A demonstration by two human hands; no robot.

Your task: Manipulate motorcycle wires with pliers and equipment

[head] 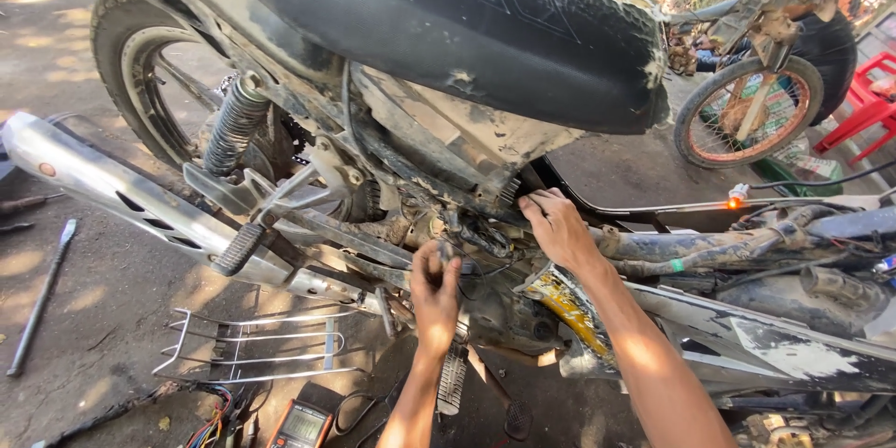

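A muddy motorcycle with its side panels off stands in front of me, its torn black seat (448,19) on top. My left hand (435,291) reaches up into the engine bay below the seat, fingers pinched on a small dark wire plug (447,250). My right hand (557,226) is a little higher and to the right, with its fingers curled on the dark wiring (490,238) by the frame under the seat edge. A yellow painted part (560,303) lies just below my right wrist.
A chrome exhaust (112,191) runs left past the rear wheel (140,65), shock spring (233,126) and footpeg (238,247). On the ground lie a wire rack (252,345), a multimeter (303,425), coloured wires (210,406) and a long rod (42,294). Another wheel (747,112) and a red chair (863,103) stand behind.
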